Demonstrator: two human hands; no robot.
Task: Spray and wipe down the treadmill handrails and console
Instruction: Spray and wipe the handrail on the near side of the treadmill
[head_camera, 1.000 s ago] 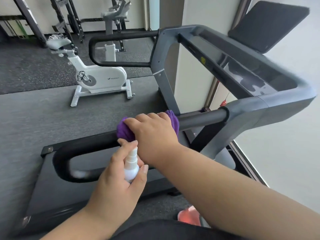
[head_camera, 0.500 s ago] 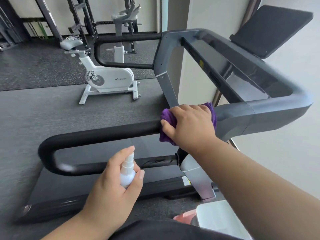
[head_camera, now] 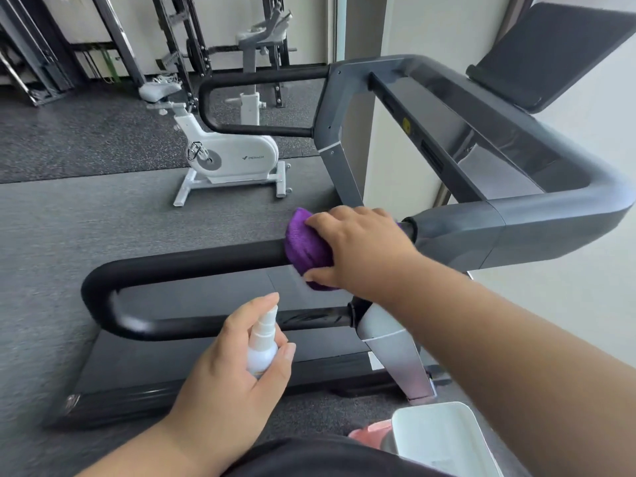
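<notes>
The treadmill's near black handrail (head_camera: 192, 261) loops across the middle of the view and joins the grey console (head_camera: 537, 187) at the right. My right hand (head_camera: 358, 249) grips a purple cloth (head_camera: 304, 247) wrapped over the handrail's top bar, close to the grey joint. Lower down, my left hand (head_camera: 234, 380) holds a small white spray bottle (head_camera: 261, 342) upright, nozzle up, in front of the handrail's lower bar. The far handrail (head_camera: 254, 79) sticks out from the console's other side.
A white exercise bike (head_camera: 227, 156) stands on the grey floor beyond the treadmill belt (head_camera: 206, 359). Dark weight racks (head_camera: 41, 56) line the back wall. A white bin (head_camera: 444, 438) sits at the bottom right beside a pink item (head_camera: 371, 437).
My right hand slid the cloth rightwards along the top bar toward the console, then slightly back left. My left hand kept hold of the bottle.
</notes>
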